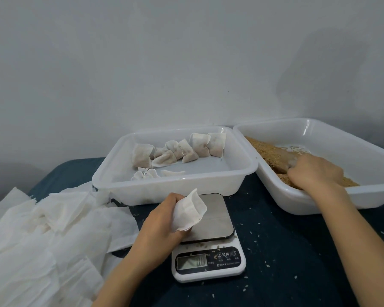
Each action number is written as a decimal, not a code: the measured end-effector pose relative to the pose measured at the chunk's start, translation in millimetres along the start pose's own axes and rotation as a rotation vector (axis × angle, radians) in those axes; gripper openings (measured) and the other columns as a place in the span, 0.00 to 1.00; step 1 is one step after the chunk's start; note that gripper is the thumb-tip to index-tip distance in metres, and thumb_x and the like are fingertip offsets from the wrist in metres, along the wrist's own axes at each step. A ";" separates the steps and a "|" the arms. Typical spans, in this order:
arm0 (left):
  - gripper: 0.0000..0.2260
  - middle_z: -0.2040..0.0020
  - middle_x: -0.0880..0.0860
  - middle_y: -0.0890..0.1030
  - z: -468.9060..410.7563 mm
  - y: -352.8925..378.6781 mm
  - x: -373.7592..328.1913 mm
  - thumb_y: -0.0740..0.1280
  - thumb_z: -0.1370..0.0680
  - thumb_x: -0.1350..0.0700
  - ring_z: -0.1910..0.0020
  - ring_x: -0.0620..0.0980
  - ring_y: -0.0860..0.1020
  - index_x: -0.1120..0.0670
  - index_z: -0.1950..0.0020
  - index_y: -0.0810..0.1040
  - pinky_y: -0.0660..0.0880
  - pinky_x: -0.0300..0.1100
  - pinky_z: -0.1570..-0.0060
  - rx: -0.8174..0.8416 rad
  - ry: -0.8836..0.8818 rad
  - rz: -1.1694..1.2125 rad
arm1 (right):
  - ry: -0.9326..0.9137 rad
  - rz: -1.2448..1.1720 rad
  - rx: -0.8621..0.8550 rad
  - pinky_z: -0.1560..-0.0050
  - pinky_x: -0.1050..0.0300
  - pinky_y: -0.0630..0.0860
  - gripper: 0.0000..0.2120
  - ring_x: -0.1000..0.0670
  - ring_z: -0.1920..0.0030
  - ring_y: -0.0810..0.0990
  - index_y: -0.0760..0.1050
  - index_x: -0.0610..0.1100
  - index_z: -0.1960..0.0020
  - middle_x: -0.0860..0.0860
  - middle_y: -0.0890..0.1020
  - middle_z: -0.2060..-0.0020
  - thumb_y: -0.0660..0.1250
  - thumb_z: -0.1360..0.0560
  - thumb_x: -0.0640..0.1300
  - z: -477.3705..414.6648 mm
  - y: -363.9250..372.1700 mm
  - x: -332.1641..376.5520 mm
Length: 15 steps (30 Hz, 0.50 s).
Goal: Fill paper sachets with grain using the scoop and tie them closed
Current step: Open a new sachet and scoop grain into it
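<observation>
My left hand [162, 220] grips an empty white paper sachet [190, 211] just above the steel plate of a kitchen scale [215, 220]. My right hand [315, 171] is down in the right-hand white tray [319, 204], its fingers curled round a pale scoop [285, 159] that lies buried in brown grain [264, 151]. Most of the scoop is hidden by grain and by my hand. Several filled, tied sachets [177, 150] lie at the back of the left white tray [164, 187].
A loose pile of empty paper sachets [42, 229] covers the table's left side. The scale's display [192, 262] reads zero. Stray grains dot the dark blue cloth [286, 251]. A plain wall rises behind the trays.
</observation>
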<state>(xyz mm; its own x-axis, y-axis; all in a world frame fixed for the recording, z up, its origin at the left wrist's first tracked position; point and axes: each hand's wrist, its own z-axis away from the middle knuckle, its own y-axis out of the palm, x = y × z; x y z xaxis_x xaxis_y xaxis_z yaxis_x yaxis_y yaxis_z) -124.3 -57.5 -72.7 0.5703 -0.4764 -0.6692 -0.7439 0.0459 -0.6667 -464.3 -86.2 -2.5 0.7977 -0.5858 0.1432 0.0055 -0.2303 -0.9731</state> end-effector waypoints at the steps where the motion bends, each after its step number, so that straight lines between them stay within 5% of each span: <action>1: 0.18 0.50 0.34 0.77 0.1 -0.1 0.0 0.72 0.26 0.53 0.51 0.38 0.77 0.35 0.48 0.67 0.72 0.32 0.60 0.000 0.003 0.002 | 0.013 -0.018 -0.003 0.69 0.58 0.60 0.12 0.50 0.68 0.69 0.74 0.48 0.59 0.50 0.74 0.66 0.58 0.20 0.48 0.0 -0.5 -0.3; 8: 0.14 0.50 0.36 0.78 -0.8 -0.6 -0.5 0.72 0.25 0.50 0.52 0.39 0.77 0.36 0.48 0.69 0.73 0.33 0.60 -0.029 -0.021 0.049 | 0.063 -0.132 -0.034 0.69 0.56 0.58 0.14 0.48 0.68 0.66 0.66 0.43 0.54 0.48 0.67 0.68 0.57 0.19 0.54 -1.6 0.5 -4.8; 15: 0.13 0.52 0.37 0.79 -1.6 -1.7 -0.3 0.71 0.24 0.50 0.53 0.39 0.77 0.36 0.48 0.70 0.72 0.28 0.59 -0.055 -0.049 0.128 | 0.071 -0.296 -0.043 0.68 0.57 0.62 0.20 0.46 0.66 0.73 0.74 0.42 0.47 0.45 0.77 0.63 0.57 0.20 0.59 -6.3 4.1 -11.4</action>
<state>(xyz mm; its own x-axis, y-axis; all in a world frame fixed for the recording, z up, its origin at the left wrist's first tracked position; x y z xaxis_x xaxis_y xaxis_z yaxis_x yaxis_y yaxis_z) -123.8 -58.8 -70.9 0.4848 -0.4261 -0.7639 -0.8289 0.0551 -0.5567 -477.1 -85.4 -6.9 0.7212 -0.5406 0.4332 0.2051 -0.4307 -0.8789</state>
